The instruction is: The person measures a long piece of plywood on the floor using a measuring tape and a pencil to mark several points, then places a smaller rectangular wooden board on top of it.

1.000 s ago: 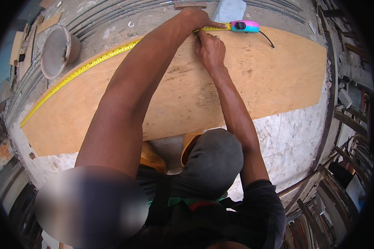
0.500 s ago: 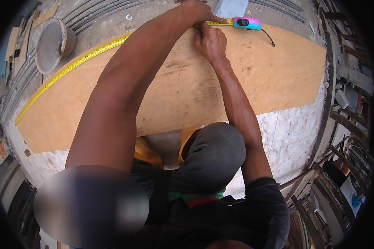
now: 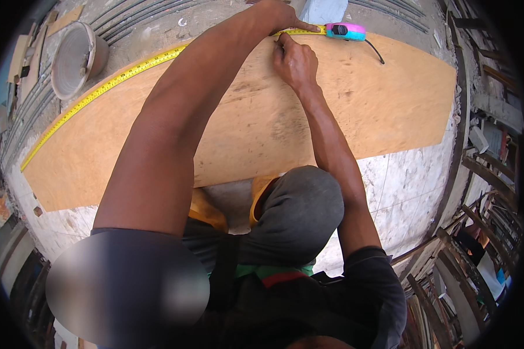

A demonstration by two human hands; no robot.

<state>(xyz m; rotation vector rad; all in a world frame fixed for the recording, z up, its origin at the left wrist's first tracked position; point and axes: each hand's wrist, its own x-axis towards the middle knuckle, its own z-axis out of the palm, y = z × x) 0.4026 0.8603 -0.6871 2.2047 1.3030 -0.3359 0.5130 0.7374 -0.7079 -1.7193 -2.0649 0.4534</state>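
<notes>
A large tan plywood sheet [image 3: 256, 122] lies flat before me. Along its far edge runs the yellow blade of a tape measure [image 3: 346, 32], whose pink and turquoise case sits near the right end of the drawn-out blade with a black strap trailing from it. My left hand [image 3: 280, 17] reaches over the far edge and holds the blade beside the case, index finger stretched along it; its other fingers are mostly hidden. Just below the blade, my right hand [image 3: 297, 61] is closed in a pinch, its fingertips at the board's edge. Whatever it pinches is hidden.
A grey bucket [image 3: 75, 61] lies tipped beyond the board at left, near long metal rods [image 3: 140, 20]. A pale blue block [image 3: 323, 10] stands behind the tape. White tiles [image 3: 399, 180] show below the board. Stacked timber [image 3: 483, 174] lines the right side.
My right hand's fingertips have shifted very slightly at the board's edge. The view has tilted a little; the tape and left hand stay in place.
</notes>
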